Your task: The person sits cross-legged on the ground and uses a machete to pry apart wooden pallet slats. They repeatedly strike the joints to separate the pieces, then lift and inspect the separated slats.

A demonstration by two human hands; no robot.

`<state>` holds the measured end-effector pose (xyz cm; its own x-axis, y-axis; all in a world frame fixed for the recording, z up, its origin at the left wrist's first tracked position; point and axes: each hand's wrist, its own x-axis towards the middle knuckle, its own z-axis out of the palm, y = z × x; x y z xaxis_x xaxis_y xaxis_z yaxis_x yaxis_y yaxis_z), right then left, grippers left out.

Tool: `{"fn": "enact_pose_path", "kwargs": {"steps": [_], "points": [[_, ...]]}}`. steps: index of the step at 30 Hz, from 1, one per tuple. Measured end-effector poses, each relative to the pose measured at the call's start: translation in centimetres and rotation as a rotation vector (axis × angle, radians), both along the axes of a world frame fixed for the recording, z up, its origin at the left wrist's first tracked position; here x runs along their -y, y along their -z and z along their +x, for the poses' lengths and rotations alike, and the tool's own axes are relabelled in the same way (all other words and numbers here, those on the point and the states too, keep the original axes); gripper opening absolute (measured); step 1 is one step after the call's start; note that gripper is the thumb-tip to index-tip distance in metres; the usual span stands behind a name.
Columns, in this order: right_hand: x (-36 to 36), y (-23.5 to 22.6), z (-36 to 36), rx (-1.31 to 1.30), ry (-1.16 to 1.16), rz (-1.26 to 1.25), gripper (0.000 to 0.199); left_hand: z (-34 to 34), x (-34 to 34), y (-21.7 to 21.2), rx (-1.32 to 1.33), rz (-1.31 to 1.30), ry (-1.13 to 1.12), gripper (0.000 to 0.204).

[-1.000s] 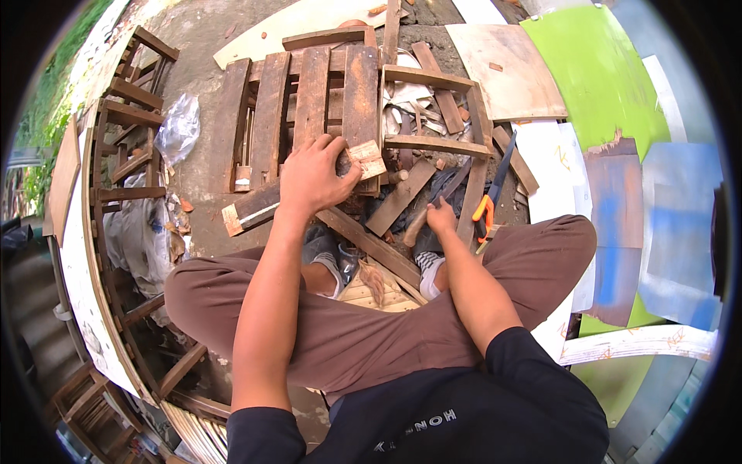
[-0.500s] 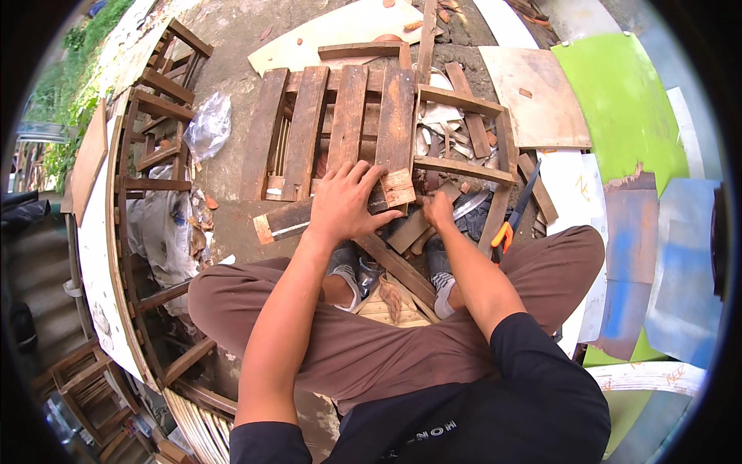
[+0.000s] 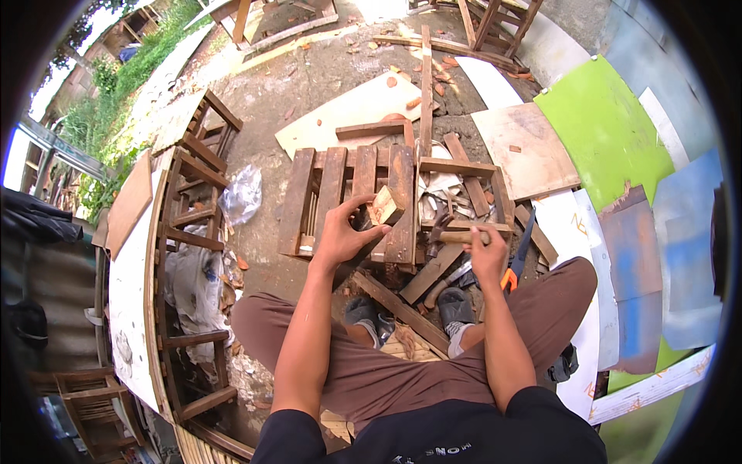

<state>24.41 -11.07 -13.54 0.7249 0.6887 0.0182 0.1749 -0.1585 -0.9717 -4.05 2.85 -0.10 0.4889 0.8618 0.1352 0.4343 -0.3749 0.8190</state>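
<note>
- The slatted wooden panel point(image 3: 340, 197) is the biggest piece in the work. It lies flat on the concrete ground point(image 3: 309, 100) at twelve o'clock from the seated person's knees, and its dark slats run away from the person.
- At three o'clock from the panel there is a heap of loose wood strips point(image 3: 456, 193). A long plank point(image 3: 398, 305) lies slanted across the two grey shoes point(image 3: 363, 313).
- The left hand point(image 3: 340, 236) rests on the near end of the panel. Its fingers are half curled and spread, and the thumb and first fingers pinch a small pale wood block point(image 3: 386, 205). The block is tilted at the near end of the right-most slat; I cannot tell whether it touches the slat.
- The right hand point(image 3: 487, 255) is at three o'clock from the left hand, well apart from it. It is closed in a full fist around a wooden handle point(image 3: 456, 237), which points to nine o'clock. The dark head point(image 3: 434, 230) seems to be a hammer, but it is half hidden among the strips.
- I judge that the step in hand is to position the block on the panel. The next move calls for holding the block steady and flat, with the fingertips clear, and for bringing the tool across to it.
- An orange-handled tool point(image 3: 510, 280) lies just beside the right wrist, at five o'clock from it.
</note>
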Motion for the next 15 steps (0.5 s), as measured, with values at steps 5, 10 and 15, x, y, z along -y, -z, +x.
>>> {"fn": "enact_pose_path", "kwargs": {"steps": [5, 10, 15], "points": [[4.6, -8.4, 4.6, -0.140, 0.122, 0.367, 0.021, 0.5, -0.3, -2.6, 0.463, -0.186, 0.008, 0.047], [10.8, -16.4, 9.5, 0.028, 0.377, 0.623, 0.025, 3.2, -1.7, -2.8, 0.690, -0.218, 0.069, 0.026], [17.8, -20.4, 12.2, 0.206, 0.474, 0.759, 0.024, 6.9, -2.1, -1.9, 0.828, -0.302, 0.080, 0.021]]}}
